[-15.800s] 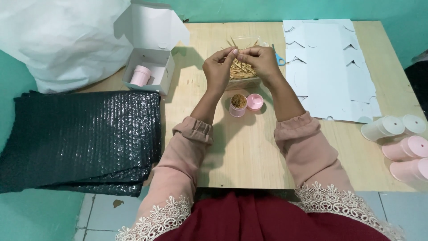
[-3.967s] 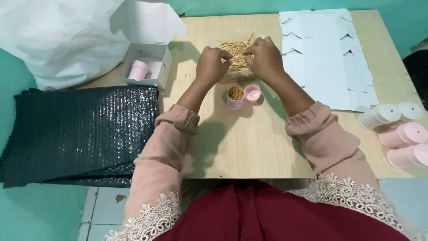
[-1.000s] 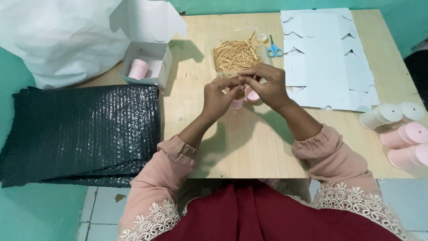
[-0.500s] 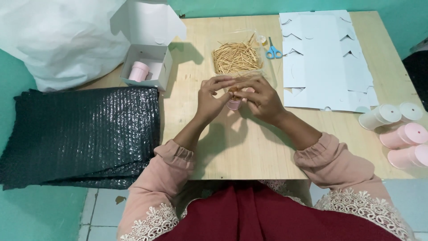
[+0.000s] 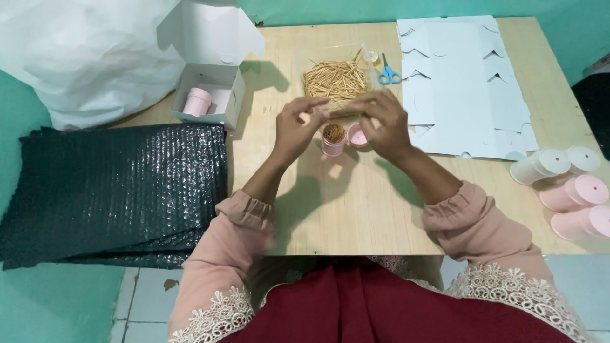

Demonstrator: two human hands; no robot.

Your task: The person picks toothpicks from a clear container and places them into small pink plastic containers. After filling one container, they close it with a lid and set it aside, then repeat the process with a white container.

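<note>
head | left hand (image 5: 298, 127) and right hand (image 5: 381, 121) each grip a small bundle of toothpicks (image 5: 340, 112) above the pink cup (image 5: 333, 139) on the counter (image 5: 330, 203) | keep sticks parallel, lower tips straight in

Open white box (image 5: 213, 89) far left on table; flat white cartons (image 5: 464, 89) right.

Black bubble wrap (image 5: 114, 190) lies at left, a white bag (image 5: 82, 57) upper left, blue scissors (image 5: 388, 73) top centre, flat white cardboard cutouts (image 5: 464, 89) upper right, pink and white tubes (image 5: 572, 190) at right.
</note>
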